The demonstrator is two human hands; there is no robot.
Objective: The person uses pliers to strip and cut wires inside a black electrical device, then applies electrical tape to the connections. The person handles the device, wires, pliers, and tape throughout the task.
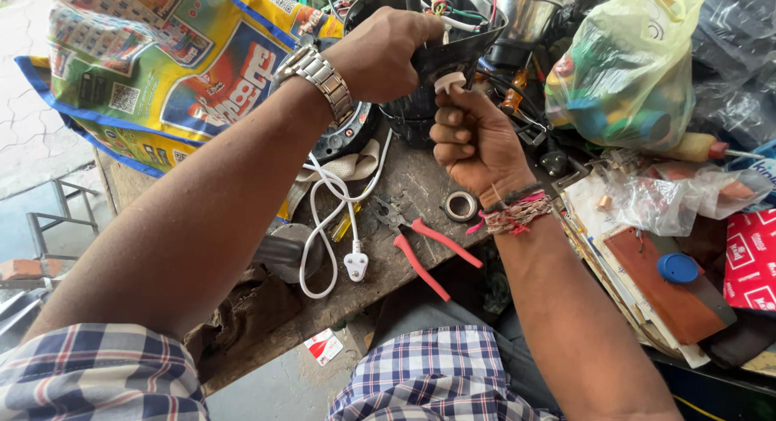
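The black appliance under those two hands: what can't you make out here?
All from the head view:
- Black housing: its top is cut off by the upper edge; the left hand covers its near side.
- Tool with pale handle: its tip is hidden behind the right hand, whose fingers wrap it.
- Yellow bag: contents blurred through the plastic.
- White cord: its far end vanishes under the left arm.
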